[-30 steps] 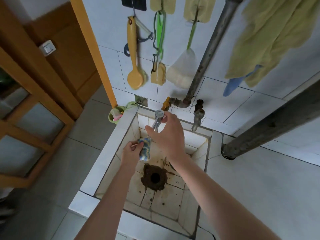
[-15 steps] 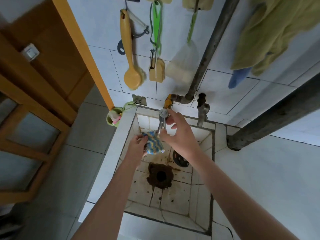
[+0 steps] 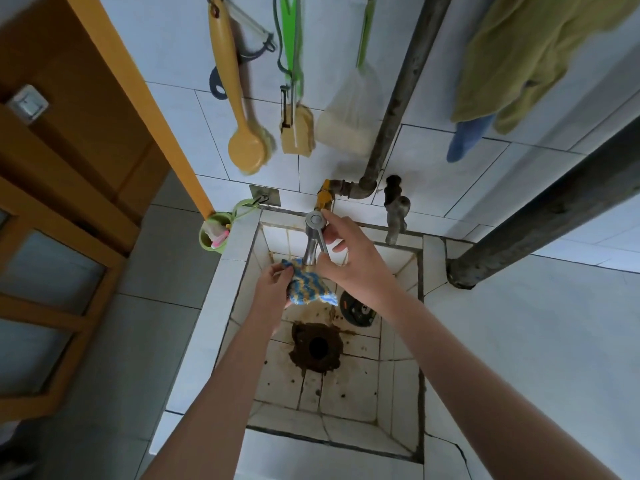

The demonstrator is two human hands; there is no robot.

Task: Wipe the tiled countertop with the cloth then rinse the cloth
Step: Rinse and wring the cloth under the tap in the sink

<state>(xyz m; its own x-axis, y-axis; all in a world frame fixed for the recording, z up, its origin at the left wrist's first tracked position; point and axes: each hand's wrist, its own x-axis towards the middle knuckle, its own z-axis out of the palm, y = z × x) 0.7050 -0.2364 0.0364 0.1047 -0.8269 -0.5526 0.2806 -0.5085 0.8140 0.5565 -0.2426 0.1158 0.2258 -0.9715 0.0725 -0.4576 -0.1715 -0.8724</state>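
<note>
**Cloth under the spout, right hand on the tap lever**

The cloth (image 3: 309,285), knitted in blue and yellow zigzags, hangs over the tiled sink (image 3: 398,427), directly below the mouth of the steel tap (image 3: 313,239) and touching or nearly touching it. Its long axis runs from upper left to lower right, the free end drooping toward the drain (image 3: 317,346). The left hand (image 3: 273,285) pinches the cloth's upper left corner, so it is the nearer hand and carries the whole weight. The right hand (image 3: 348,263) sits just right of the cloth, fingers curled about the tap's thin lever. No stream is clear against the pale tile, so water may not be running yet.

Compared with half a second ago, the cloth has spread wider and lies more squarely under the spout, and the right hand has closed further round the lever. The white counter (image 3: 536,341) to the right looks finished; rinsing is the step in hand.
</note>
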